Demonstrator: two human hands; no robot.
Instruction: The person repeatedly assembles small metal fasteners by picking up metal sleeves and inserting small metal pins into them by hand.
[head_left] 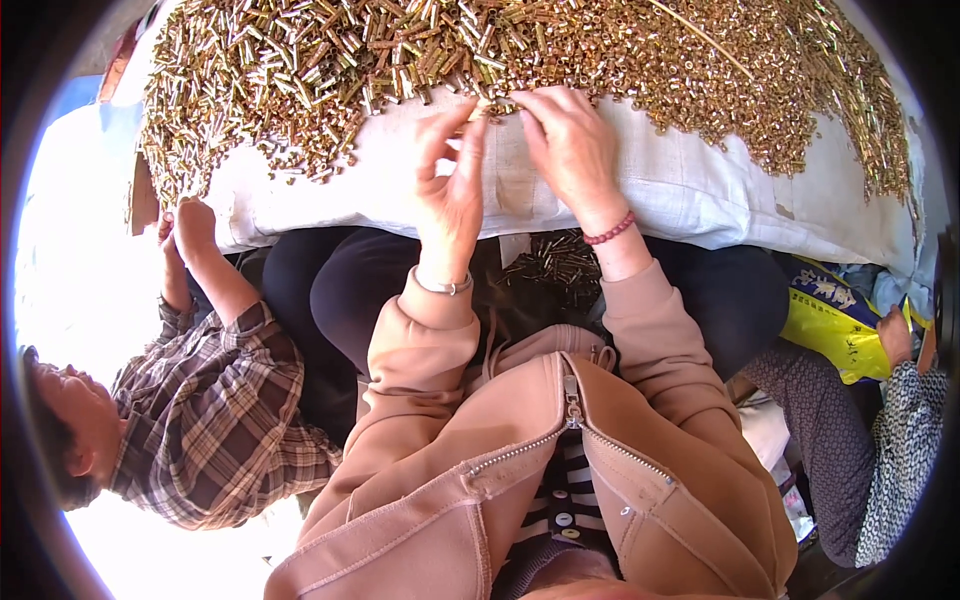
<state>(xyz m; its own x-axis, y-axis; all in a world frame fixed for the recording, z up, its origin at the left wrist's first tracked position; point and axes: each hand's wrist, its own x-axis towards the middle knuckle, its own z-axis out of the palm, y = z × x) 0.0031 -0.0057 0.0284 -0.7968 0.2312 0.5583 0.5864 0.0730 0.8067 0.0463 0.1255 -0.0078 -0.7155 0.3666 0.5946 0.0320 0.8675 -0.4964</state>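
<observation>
My left hand [450, 185] is raised over the near edge of a white cloth [350, 190], its thumb and fingertips pinched round a small, pale brass-coloured metal piece [480, 107]. Close beside it, my right hand [577, 150] has its fingers bent together at the edge of the heap; whatever lies between those fingertips is hidden or too small to name. Beyond both hands spreads the heap: long brass-coloured metal tubes [330, 50] on the left, short brass-coloured metal pieces [720, 100] on the right.
A thin stick [705, 40] rests across the heap. Below the cloth, between my knees, lie more dark metal tubes [555, 275]. On the left sits a person in a plaid shirt [215, 430], hands at the cloth's corner. At right, another person's hand [895, 337] touches a yellow-and-blue bag [835, 325].
</observation>
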